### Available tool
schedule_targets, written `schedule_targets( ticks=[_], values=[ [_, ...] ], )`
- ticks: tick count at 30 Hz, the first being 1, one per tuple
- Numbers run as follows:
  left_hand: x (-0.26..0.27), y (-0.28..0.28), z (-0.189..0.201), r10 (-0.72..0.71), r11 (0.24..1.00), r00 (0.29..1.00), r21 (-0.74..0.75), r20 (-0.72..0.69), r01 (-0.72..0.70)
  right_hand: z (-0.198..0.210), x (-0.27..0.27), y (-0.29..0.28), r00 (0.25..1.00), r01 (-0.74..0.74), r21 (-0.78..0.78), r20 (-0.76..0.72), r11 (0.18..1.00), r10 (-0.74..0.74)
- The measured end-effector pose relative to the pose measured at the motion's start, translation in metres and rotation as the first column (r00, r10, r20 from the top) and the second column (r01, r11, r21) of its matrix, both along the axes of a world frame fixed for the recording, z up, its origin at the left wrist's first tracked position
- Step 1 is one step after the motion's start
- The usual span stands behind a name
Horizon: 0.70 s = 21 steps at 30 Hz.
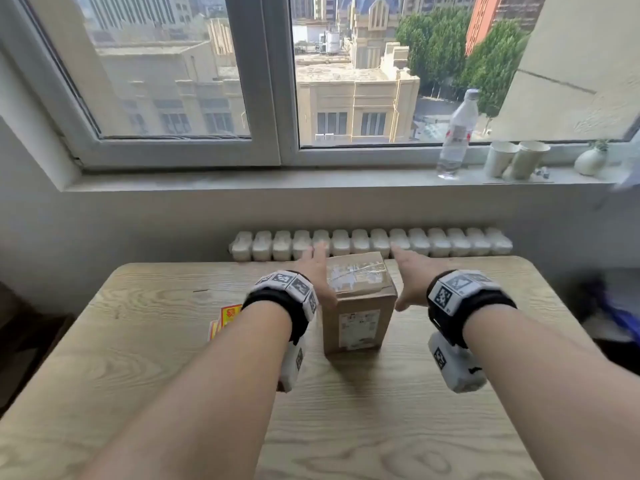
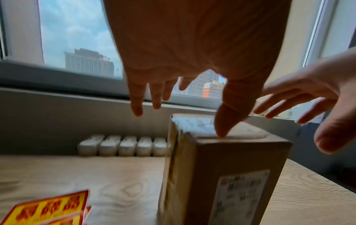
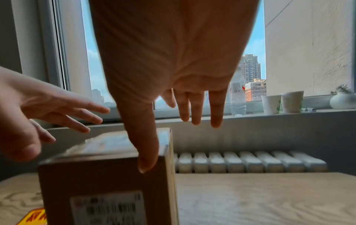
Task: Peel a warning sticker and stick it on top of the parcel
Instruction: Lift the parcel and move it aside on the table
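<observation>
- You are in an upper-floor room, an office or a flat; which one cannot be told.
- The window [image 1: 263,81] looks down on rooftops and treetops.
- On its sill [image 1: 242,180] stand a water bottle [image 1: 456,133], paper cups [image 1: 516,159] and a small vase [image 1: 590,160].
- Below the window sits a white radiator [image 1: 370,242], with a wood-grain table [image 1: 138,341] before it.

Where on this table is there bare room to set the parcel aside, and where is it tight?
Bare wood lies right of the parcel, out to the table edge beyond the right hand, and in front between the forearms. It is tight on the left, where the stickers lie by the left hand.
</observation>
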<state>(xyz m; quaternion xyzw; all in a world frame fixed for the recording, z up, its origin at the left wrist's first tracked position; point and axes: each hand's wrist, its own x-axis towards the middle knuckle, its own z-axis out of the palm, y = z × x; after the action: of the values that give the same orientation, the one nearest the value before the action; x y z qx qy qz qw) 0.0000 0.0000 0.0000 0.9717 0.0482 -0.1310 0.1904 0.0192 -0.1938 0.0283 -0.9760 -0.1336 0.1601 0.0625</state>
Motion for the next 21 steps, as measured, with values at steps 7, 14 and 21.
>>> schedule_targets(
  ticks=[7, 14, 21],
  values=[
    [-0.001, 0.003, -0.059, 0.192, 0.867, 0.981, -0.462, -0.031, -0.185, -0.083, -0.001, -0.003, 0.993, 0.119, 0.196, -0.034, 0.973, -0.114],
    [0.006, 0.005, -0.084, 0.287, 0.646, 0.957, -0.745, 0.038, -0.164, -0.121, -0.012, 0.002, 0.982, 0.148, 0.422, 0.043, 0.895, -0.182],
    [0.006, 0.012, -0.096, 0.199, 0.541, 0.973, -0.841, 0.114, -0.012, -0.149, -0.012, 0.004, 0.965, 0.138, 0.481, 0.131, 0.866, -0.226]
  ],
)
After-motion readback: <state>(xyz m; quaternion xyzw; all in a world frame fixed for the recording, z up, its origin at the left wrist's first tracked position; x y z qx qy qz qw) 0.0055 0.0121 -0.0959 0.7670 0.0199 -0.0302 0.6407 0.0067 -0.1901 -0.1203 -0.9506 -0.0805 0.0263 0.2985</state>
